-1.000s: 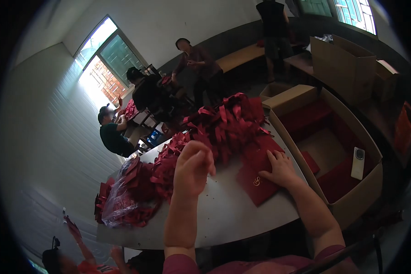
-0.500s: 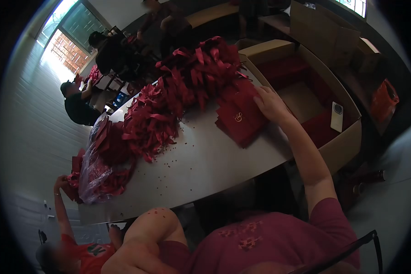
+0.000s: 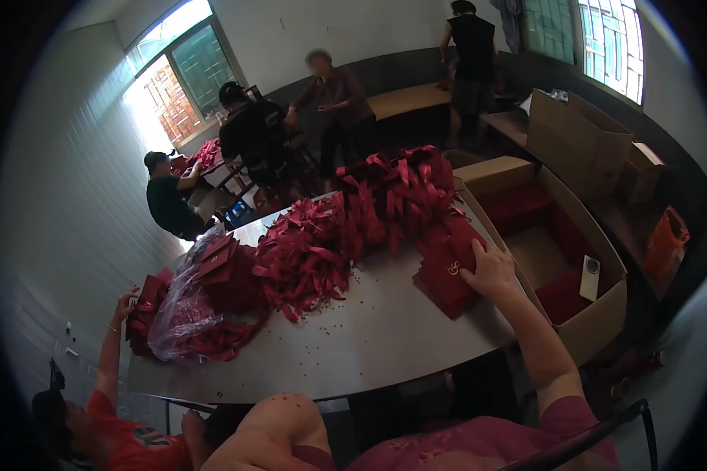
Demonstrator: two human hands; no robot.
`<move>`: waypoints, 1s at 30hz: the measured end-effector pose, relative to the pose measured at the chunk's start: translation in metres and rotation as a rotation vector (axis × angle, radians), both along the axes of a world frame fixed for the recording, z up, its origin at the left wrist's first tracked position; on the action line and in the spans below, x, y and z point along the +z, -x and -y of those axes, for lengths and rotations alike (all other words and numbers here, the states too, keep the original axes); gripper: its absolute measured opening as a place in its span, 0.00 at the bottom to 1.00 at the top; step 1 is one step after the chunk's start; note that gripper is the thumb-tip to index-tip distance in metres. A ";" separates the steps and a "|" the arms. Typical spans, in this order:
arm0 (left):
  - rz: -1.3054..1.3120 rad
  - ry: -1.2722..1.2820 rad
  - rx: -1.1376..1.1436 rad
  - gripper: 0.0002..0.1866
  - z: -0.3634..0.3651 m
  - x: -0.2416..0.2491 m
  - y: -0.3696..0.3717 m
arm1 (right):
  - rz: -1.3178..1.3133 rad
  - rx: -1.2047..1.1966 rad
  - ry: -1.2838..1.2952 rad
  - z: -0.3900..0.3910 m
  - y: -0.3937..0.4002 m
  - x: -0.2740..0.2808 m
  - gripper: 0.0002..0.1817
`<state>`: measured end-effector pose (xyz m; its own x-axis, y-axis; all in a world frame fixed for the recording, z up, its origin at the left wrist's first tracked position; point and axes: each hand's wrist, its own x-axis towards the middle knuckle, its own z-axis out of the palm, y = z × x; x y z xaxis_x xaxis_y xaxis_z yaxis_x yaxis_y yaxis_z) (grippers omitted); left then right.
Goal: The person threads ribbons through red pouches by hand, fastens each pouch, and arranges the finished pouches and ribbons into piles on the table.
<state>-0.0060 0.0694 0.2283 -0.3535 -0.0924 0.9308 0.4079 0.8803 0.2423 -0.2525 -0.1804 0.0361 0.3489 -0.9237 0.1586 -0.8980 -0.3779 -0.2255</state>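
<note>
My right hand (image 3: 492, 271) is at the right edge of a small stack of flat red gift bags (image 3: 441, 284), thumb and fingers closed on the top one. That bag carries a gold emblem and lies on the grey table (image 3: 385, 345). Behind it spreads a large heap of red ribbon handles (image 3: 302, 255). My left hand is out of view; only a bent bare limb shows at the bottom. On the left, more red bags (image 3: 221, 263) lie partly under clear plastic wrap (image 3: 177, 314).
An open cardboard box (image 3: 585, 334) stands right of the table, with red contents and a phone (image 3: 590, 278). A co-worker's hand (image 3: 123, 304) touches bags at the left end. Several people are farther back. An orange bag (image 3: 668, 239) lies at right. Small dark bits dot the tabletop.
The view has tilted up, so table and heap appear lower and more of the room shows. My right hand has moved slightly nearer along the stack's edge.
</note>
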 end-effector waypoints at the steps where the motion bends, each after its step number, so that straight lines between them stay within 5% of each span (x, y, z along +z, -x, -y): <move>1: 0.001 0.015 0.011 0.11 -0.001 0.002 -0.003 | 0.061 -0.010 0.059 -0.003 -0.002 0.003 0.42; 7: -0.004 0.083 0.073 0.11 -0.005 0.006 -0.018 | 0.414 0.284 0.037 -0.053 -0.042 0.005 0.38; 11: -0.014 0.119 0.114 0.11 -0.007 0.007 -0.024 | 0.125 0.522 0.056 -0.069 -0.069 -0.025 0.37; 30: -0.162 0.119 0.338 0.11 -0.017 -0.034 -0.043 | 0.180 0.331 0.297 -0.044 -0.080 -0.043 0.35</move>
<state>0.0371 0.0868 0.1939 -0.1697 -0.0668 0.9832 0.1152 0.9895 0.0871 -0.1724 -0.1364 -0.0069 0.5589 -0.6734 0.4839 -0.6753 -0.7083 -0.2057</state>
